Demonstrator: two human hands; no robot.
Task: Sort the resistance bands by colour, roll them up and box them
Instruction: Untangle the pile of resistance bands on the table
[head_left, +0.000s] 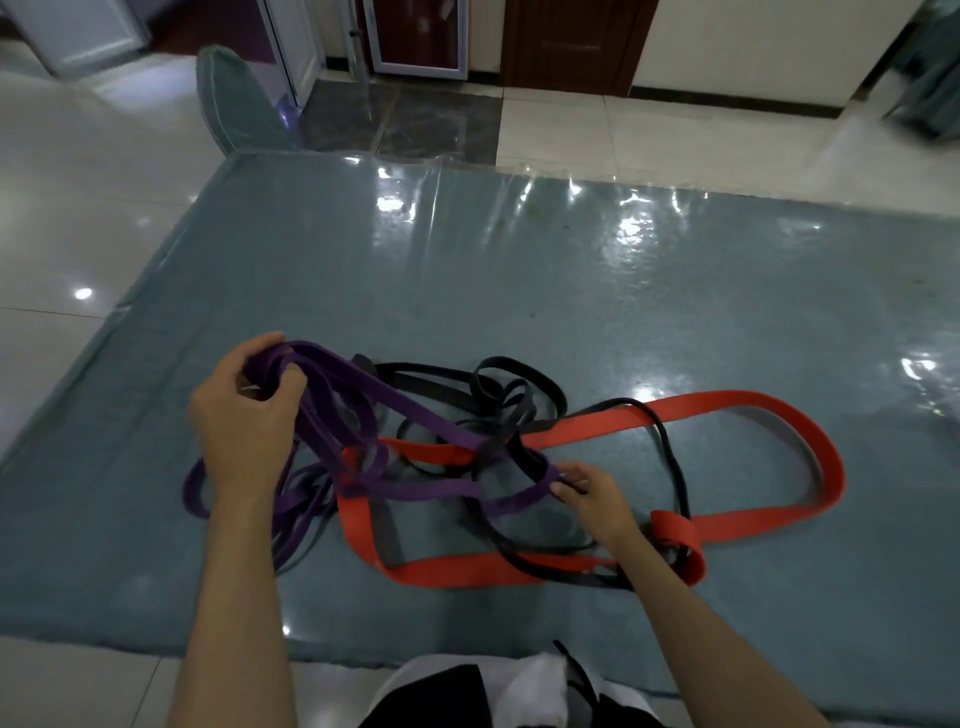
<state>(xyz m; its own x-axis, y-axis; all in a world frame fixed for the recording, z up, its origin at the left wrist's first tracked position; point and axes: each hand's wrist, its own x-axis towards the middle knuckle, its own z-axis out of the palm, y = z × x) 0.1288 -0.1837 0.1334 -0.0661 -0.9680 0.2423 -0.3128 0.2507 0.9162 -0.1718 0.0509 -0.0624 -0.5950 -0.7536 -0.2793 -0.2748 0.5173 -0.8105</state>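
Note:
A tangle of resistance bands lies on the near half of a table (597, 291) covered in blue cloth under clear plastic. My left hand (244, 410) grips a bunch of purple bands (363, 384), lifted slightly above the pile. My right hand (592, 501) pinches the far loop end of a purple band (524, 499) low over the table. A wide red band (727, 402) loops out to the right and back under the tangle. Thin black bands (498, 382) snake through the middle and cross the red one.
A chair with a teal cover (234, 98) stands at the table's far left corner. Glossy white floor tiles (67, 234) surround the table. Doors and a wall lie beyond. No box is in view.

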